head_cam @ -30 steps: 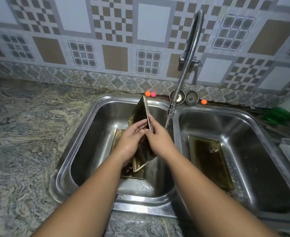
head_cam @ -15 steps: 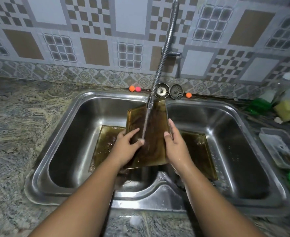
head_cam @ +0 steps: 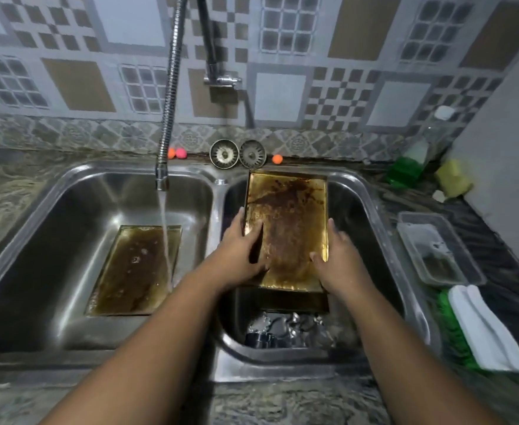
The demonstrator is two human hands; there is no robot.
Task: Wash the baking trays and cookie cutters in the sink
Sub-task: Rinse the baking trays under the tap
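In the right basin of the steel double sink (head_cam: 52,240), I hold a stained, golden baking tray (head_cam: 288,222) tilted with its inside facing up. My left hand (head_cam: 246,250) grips its left edge with the thumb on the inside. My right hand (head_cam: 334,262) grips the right edge the same way. The dark edge of another tray (head_cam: 295,300) shows just beneath it. Several metal cookie cutters (head_cam: 282,329) lie at the front of this basin. A third dirty tray (head_cam: 135,271) lies flat in the left basin, where water from the tap nozzle (head_cam: 161,179) runs onto it.
Two drain strainers (head_cam: 238,154) and small orange and pink balls (head_cam: 177,153) sit on the back ledge. On the right counter are a green bottle (head_cam: 405,170), a yellow sponge (head_cam: 452,179), a clear plastic container (head_cam: 436,250) and a white-and-green brush (head_cam: 482,326).
Both hands carried the tray from under the tap, over the divider, into the right basin and laid it flatter. The water stream now falls on the left basin's tray.
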